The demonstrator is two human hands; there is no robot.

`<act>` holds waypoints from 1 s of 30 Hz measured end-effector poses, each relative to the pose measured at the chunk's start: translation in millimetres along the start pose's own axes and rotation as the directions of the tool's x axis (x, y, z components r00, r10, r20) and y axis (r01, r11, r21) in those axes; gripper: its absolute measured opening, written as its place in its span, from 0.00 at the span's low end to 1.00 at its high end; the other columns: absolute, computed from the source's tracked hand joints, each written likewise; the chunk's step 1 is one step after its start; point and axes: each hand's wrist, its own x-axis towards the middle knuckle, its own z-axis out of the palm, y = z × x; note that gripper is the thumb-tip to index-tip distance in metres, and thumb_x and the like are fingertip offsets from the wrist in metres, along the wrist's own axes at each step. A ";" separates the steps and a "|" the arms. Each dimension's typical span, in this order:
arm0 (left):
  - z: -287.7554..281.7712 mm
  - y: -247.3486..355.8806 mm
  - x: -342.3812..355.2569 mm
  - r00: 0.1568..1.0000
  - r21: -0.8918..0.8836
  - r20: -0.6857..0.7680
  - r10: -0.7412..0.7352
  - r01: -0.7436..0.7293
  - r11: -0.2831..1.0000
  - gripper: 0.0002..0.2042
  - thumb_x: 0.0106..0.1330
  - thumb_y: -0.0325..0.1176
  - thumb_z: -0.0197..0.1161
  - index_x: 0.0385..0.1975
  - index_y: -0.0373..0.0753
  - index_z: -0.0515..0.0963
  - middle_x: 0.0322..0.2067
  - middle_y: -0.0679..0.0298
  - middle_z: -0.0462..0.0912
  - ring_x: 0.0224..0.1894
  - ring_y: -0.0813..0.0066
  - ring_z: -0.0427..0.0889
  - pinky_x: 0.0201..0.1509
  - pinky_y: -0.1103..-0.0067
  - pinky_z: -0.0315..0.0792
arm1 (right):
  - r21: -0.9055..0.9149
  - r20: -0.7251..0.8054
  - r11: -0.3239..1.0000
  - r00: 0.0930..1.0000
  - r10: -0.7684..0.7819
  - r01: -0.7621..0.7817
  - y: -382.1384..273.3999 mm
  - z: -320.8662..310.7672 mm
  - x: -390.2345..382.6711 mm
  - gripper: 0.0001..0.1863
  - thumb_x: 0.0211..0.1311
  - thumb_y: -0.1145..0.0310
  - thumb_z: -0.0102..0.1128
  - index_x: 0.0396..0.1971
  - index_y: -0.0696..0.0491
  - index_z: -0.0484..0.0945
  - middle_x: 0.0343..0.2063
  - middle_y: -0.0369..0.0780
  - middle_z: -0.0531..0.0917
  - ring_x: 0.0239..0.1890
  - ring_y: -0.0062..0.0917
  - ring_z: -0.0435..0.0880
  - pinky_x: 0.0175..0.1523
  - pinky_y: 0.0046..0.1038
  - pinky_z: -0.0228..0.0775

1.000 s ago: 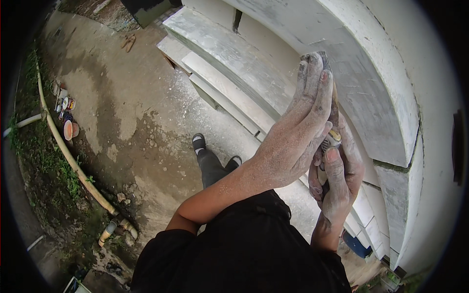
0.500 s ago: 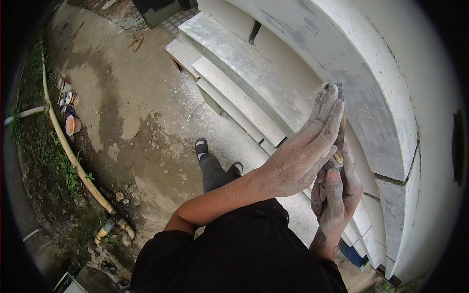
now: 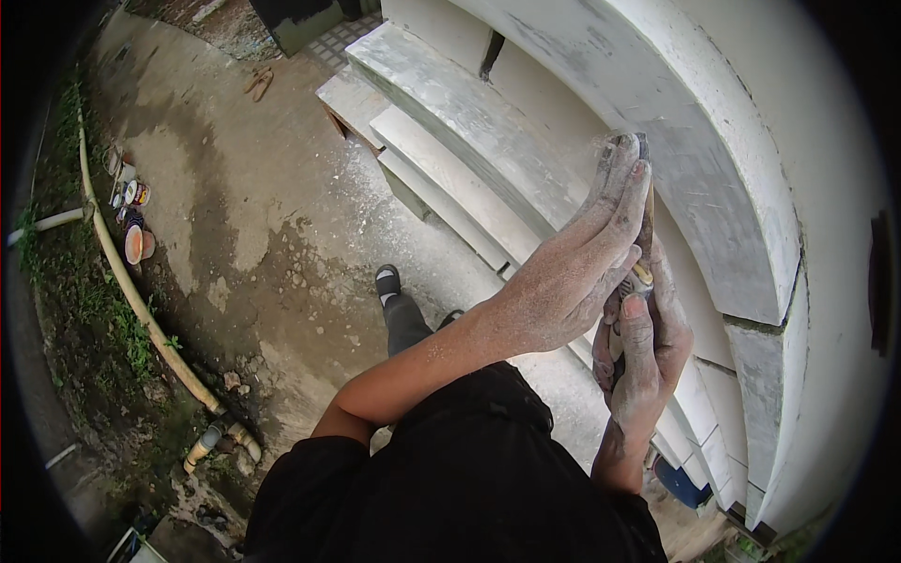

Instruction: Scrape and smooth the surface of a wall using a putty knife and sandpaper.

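My left hand [image 3: 572, 258], coated in pale dust, reaches across with its fingers stretched out and together. Its palm side lies along the flat, dark part of a narrow hand tool [image 3: 647, 220], whose exact kind I cannot make out. A yellowish piece shows near the tool's middle. Below it, my right hand [image 3: 654, 342] is wrapped round the lower part with the thumb lying along it; most of the grip is hidden. The tool's far end is up against the grey plastered band [image 3: 694, 155] of the wall, beside my left fingertips.
Grey and white stepped ledges [image 3: 450, 94] run along the wall. Several tubs [image 3: 139, 242] stand on the far-left ground beside a long pale pipe [image 3: 141, 300] and weeds. A pair of sandals [image 3: 259, 83] lies farther off. A blue object [image 3: 683, 483] sits low at right.
Both hands and the tool have shifted slightly away from me along the wall. A faint haze of dust now shows by my left fingertips. My grip looks the same.
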 end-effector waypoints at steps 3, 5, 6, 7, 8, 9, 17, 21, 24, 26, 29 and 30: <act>-4.3 2.1 -2.1 1.000 0.010 -0.019 0.006 -0.006 1.000 0.34 0.73 0.26 0.47 0.75 0.32 0.39 0.75 0.41 0.34 0.77 0.43 0.36 0.77 0.59 0.44 | 0.070 0.038 0.997 0.999 0.010 -0.012 3.3 -2.2 0.2 0.28 0.73 0.69 0.51 0.67 0.67 0.61 0.17 0.32 0.73 0.12 0.08 0.64 0.16 0.15 0.52; -3.0 6.2 -1.5 1.000 0.041 -0.009 -0.020 0.021 0.999 0.32 0.75 0.29 0.44 0.72 0.25 0.39 0.72 0.33 0.35 0.75 0.36 0.35 0.78 0.56 0.39 | 0.095 0.051 0.994 0.998 0.044 -0.049 3.6 -6.5 3.7 0.28 0.73 0.68 0.52 0.67 0.66 0.62 0.17 0.32 0.73 0.11 0.09 0.64 0.16 0.16 0.53; 2.8 11.2 -4.9 0.997 0.034 0.031 -0.070 0.069 0.997 0.33 0.74 0.29 0.45 0.72 0.23 0.38 0.72 0.31 0.35 0.75 0.35 0.34 0.78 0.56 0.39 | 0.088 0.035 0.995 0.999 0.036 -0.039 9.8 -14.3 -1.0 0.28 0.73 0.67 0.53 0.66 0.66 0.63 0.17 0.31 0.73 0.11 0.10 0.65 0.15 0.16 0.52; 7.4 10.8 -4.8 0.997 0.039 0.025 -0.067 0.066 0.997 0.33 0.74 0.29 0.45 0.72 0.23 0.38 0.72 0.31 0.35 0.75 0.35 0.34 0.78 0.56 0.39 | 0.088 0.042 0.996 0.999 0.030 -0.033 13.7 -19.6 -1.4 0.28 0.73 0.67 0.53 0.66 0.66 0.63 0.17 0.31 0.73 0.11 0.10 0.65 0.15 0.16 0.52; 11.1 9.0 -4.5 0.999 0.076 0.018 -0.035 0.034 0.997 0.33 0.74 0.29 0.46 0.72 0.23 0.38 0.72 0.30 0.35 0.75 0.34 0.35 0.78 0.56 0.40 | 0.091 0.039 0.996 0.999 0.009 -0.013 16.7 -23.3 -0.5 0.28 0.72 0.66 0.53 0.66 0.66 0.64 0.17 0.32 0.73 0.12 0.10 0.65 0.15 0.16 0.52; 11.4 7.5 -3.6 1.000 0.114 0.013 -0.005 0.003 0.993 0.34 0.73 0.29 0.46 0.72 0.23 0.38 0.71 0.30 0.35 0.75 0.33 0.35 0.78 0.56 0.40 | 0.095 0.037 0.995 0.999 -0.010 0.007 17.6 -23.9 1.7 0.28 0.72 0.66 0.54 0.66 0.66 0.64 0.17 0.32 0.73 0.12 0.10 0.66 0.15 0.16 0.52; -22.2 6.0 8.8 0.999 0.122 -0.017 -0.048 0.050 0.991 0.33 0.74 0.27 0.45 0.72 0.23 0.37 0.72 0.33 0.34 0.75 0.35 0.36 0.77 0.57 0.43 | 0.125 0.065 0.990 0.996 0.060 -0.068 1.2 6.0 20.9 0.29 0.72 0.65 0.55 0.66 0.66 0.64 0.20 0.33 0.74 0.12 0.10 0.65 0.14 0.17 0.53; -4.6 6.2 2.5 1.000 0.162 0.012 -0.014 0.012 0.987 0.32 0.74 0.28 0.44 0.72 0.24 0.37 0.72 0.33 0.34 0.75 0.35 0.36 0.77 0.56 0.43 | 0.148 0.062 0.989 0.998 0.005 -0.014 14.7 -11.8 13.9 0.29 0.72 0.65 0.55 0.65 0.67 0.65 0.21 0.34 0.74 0.12 0.10 0.65 0.14 0.17 0.53; -21.7 -2.4 18.0 0.990 0.139 -0.132 -0.042 0.061 0.988 0.31 0.76 0.32 0.44 0.74 0.32 0.41 0.74 0.40 0.34 0.76 0.42 0.38 0.76 0.59 0.47 | 0.099 0.029 0.993 0.997 0.066 -0.069 -5.6 13.7 35.3 0.28 0.72 0.65 0.55 0.66 0.65 0.65 0.20 0.33 0.74 0.13 0.10 0.66 0.15 0.16 0.54; -35.2 -8.5 19.4 0.990 0.173 -0.130 -0.044 0.066 0.983 0.31 0.76 0.32 0.45 0.74 0.32 0.41 0.74 0.40 0.35 0.76 0.42 0.38 0.76 0.59 0.47 | 0.086 0.064 0.995 0.997 0.043 -0.049 -6.2 22.4 42.0 0.28 0.72 0.65 0.55 0.66 0.64 0.65 0.21 0.33 0.74 0.13 0.10 0.66 0.16 0.16 0.54; -42.3 -2.6 15.2 0.996 0.189 -0.057 -0.061 0.071 0.979 0.33 0.74 0.28 0.46 0.72 0.24 0.38 0.73 0.34 0.34 0.76 0.37 0.36 0.77 0.57 0.43 | 0.105 0.103 0.994 0.994 0.027 -0.038 -0.9 23.1 35.4 0.28 0.72 0.66 0.54 0.66 0.66 0.64 0.21 0.33 0.74 0.13 0.10 0.66 0.15 0.16 0.53; -37.4 2.8 10.8 0.998 0.173 -0.018 -0.056 0.058 0.983 0.33 0.74 0.28 0.46 0.72 0.24 0.38 0.73 0.34 0.34 0.76 0.37 0.36 0.77 0.57 0.43 | 0.097 0.083 0.995 0.996 0.012 -0.020 0.4 18.9 25.6 0.29 0.73 0.66 0.53 0.66 0.67 0.63 0.21 0.33 0.74 0.13 0.10 0.66 0.15 0.16 0.53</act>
